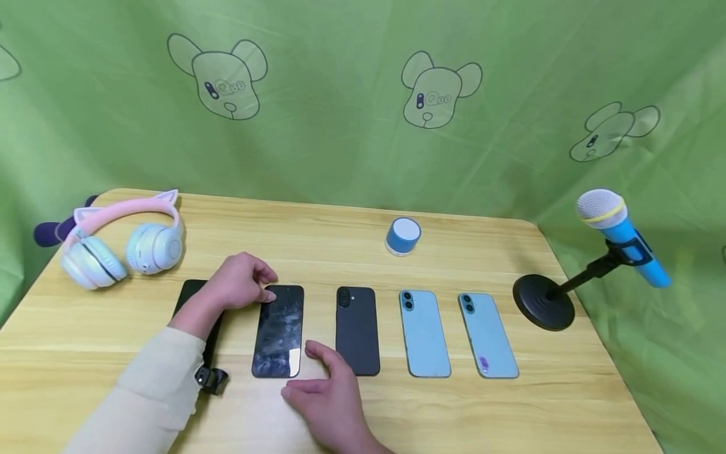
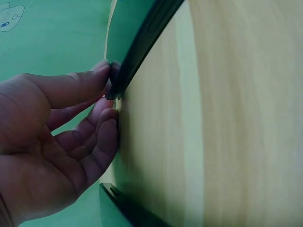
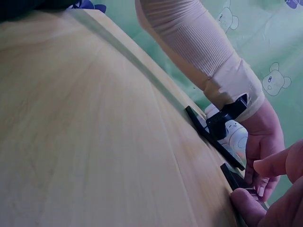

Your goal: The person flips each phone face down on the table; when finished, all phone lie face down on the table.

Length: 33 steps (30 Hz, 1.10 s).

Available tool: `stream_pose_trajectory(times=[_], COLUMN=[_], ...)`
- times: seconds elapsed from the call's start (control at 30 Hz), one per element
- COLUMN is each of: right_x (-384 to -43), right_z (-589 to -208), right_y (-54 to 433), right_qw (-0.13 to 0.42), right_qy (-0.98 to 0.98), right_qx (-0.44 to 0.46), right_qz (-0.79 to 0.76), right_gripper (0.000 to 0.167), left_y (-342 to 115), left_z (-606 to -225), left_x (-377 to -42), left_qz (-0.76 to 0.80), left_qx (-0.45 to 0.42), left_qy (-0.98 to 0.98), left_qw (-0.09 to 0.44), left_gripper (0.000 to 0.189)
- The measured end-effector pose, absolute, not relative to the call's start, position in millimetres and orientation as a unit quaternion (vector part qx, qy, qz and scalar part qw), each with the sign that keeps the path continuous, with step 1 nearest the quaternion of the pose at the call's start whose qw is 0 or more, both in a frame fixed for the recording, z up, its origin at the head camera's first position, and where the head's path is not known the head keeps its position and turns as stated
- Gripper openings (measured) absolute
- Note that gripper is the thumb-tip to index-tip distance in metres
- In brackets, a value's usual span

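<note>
A smartphone [image 1: 278, 334] with a dark, glossy, smudged screen lies face up on the wooden table. My left hand [image 1: 241, 282] pinches its far left corner, thumb on the screen side; in the left wrist view the thumb and fingers of that hand [image 2: 61, 123] meet at the corner of the phone [image 2: 142, 45]. Close to the phone's near right corner, my right hand [image 1: 334, 400] has thumb and forefinger spread apart with nothing between them. Just right of it lies a black phone [image 1: 357, 334], back up. Another dark phone [image 1: 190, 291] is partly hidden under my left forearm.
Two light-blue phones [image 1: 425, 334] [image 1: 489, 337] lie back up to the right. A blue-and-white cylinder [image 1: 403, 236] stands behind. Cat-ear headphones [image 1: 121, 236] rest at the far left; a blue microphone [image 1: 624, 236] on a stand is at the right edge. Green curtain [image 1: 340, 94] hangs behind.
</note>
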State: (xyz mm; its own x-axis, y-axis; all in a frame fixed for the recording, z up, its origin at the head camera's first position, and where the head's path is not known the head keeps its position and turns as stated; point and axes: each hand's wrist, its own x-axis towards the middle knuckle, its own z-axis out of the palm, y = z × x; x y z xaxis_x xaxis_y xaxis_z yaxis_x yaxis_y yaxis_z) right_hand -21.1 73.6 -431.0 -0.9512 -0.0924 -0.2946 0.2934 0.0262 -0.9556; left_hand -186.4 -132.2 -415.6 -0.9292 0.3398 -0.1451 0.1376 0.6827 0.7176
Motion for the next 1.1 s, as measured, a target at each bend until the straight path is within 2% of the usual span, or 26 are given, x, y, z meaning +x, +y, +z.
stream_pose_trajectory(times=[0.6,0.77,0.93,1.1], right_x=[-24,-25,-25,-26], right_z=[-426,-427,-433,-437], right_y=[65,66,63,60], right_qw=[0.142,0.129,0.102,0.112], right_qy=[0.666,0.666,0.670,0.681], right_qx=[0.127,0.147,0.150,0.149], right_qz=[-0.722,-0.720,-0.720,-0.708], right_gripper=[0.070,0.062,0.046,0.037], left_y=[-135,-136,-138,-139], left_z=[-414,-412,-411,-411], left_x=[-182,-180,-180,-180], left_qz=[0.354,0.374,0.387,0.401], left_qx=[0.110,0.092,0.086,0.081], left_qy=[0.916,0.908,0.901,0.893], left_qw=[0.152,0.165,0.176,0.188], left_gripper=[0.015,0.013,0.013,0.013])
